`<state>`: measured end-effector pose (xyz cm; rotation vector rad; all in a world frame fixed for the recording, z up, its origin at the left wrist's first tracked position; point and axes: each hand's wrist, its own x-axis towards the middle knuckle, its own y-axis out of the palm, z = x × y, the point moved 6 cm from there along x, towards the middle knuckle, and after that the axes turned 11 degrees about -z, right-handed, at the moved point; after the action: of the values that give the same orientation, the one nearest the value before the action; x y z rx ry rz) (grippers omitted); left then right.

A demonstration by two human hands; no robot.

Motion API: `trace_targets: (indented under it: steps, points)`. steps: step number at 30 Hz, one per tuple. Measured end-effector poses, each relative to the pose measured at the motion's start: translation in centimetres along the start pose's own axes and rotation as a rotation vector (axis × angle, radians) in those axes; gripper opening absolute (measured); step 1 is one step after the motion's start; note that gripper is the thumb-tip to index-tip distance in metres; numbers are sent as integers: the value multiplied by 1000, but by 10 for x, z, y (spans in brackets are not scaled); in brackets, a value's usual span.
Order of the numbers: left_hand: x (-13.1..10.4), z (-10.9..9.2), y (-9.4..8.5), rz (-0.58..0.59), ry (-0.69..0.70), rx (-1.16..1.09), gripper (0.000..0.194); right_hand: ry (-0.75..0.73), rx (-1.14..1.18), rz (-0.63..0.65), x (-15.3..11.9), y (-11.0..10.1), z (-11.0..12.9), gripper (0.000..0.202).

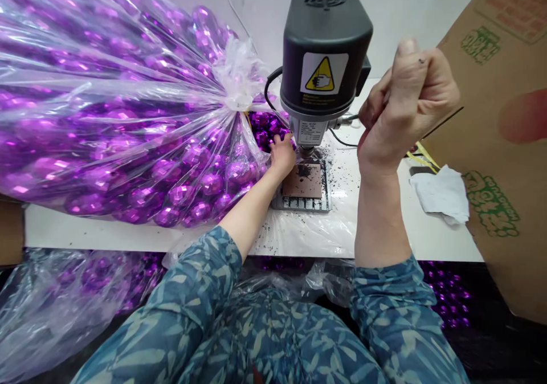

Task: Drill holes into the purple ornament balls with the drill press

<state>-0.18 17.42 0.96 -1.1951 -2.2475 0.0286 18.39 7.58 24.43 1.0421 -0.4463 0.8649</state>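
Two bare hands: left hand (282,155) low, beside the machine; right hand (408,102) raised on its other side.
Left fingers: partly open and bent, at the shiny purple faceted pieces (264,129) by the bag's gathered neck; I cannot tell whether they have hold of one.
Right fingers: curled tightly into a fist; whether anything is inside cannot be told.
Bag: big clear plastic bag (128,123) packed with purple faceted balls (212,183), lying on the left of the white flat-topped bench (448,247).
Machine: black-housed upright machine (325,36) with a yellow warning label (323,76), above a square brown board (308,186) on a slotted metal plate (301,204).
Scraps: dark crumbs (304,171) scattered on the board and around it.
Right side: crumpled white cloth (442,193) near a brown cardboard box (482,116) with green print.
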Motion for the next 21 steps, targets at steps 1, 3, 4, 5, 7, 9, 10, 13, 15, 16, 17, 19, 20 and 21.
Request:
trace_targets:
  steps: [1, 3, 4, 5, 7, 9, 10, 13, 15, 16, 17, 19, 20, 21]
  points:
    - [0, 5, 3, 3, -49, 20, 23, -6, -26, -5, 0, 0, 1, 65]
    - [-2, 13, 4, -7, -144, 54, 24, -11, -91, -6, -1, -1, 2, 64]
    - [-3, 14, 3, -9, -156, 51, 25, -10, -122, 0, -1, -1, 2, 64]
    - [-4, 14, 3, -13, -155, 42, 26, -8, -144, 2, -1, -1, 2, 63]
    - [-4, 14, 1, -24, -135, 24, 30, -6, -164, 18, -2, 0, 3, 64]
    - [-5, 12, 1, -29, -103, 9, 31, -3, -156, 27, -2, 0, 3, 66]
    - [-5, 12, 2, -26, -88, 5, 31, 6, -144, 27, -2, 0, 2, 66]
    - [-6, 8, 2, -14, -77, 17, 31, 21, -118, 13, -3, -1, -2, 66]
    - [-7, 2, -2, -18, -71, 27, 32, 17, -136, 6, -3, -2, -5, 66]
    - [-8, -2, -7, -32, -60, 29, 33, 12, -149, 8, -3, -2, -6, 66]
    - [-10, -8, -13, -54, -46, 28, 34, 9, -158, 10, -3, -2, -7, 66]
    - [-14, -20, -30, -103, -26, 4, 37, 5, -161, 12, -3, -3, -8, 65]
    - [-18, -26, -39, -119, -28, -31, 38, 6, -156, 9, -3, -4, -7, 65]
    - [-22, -32, -48, -123, -44, -90, 38, 11, -146, 12, -3, -4, -6, 64]
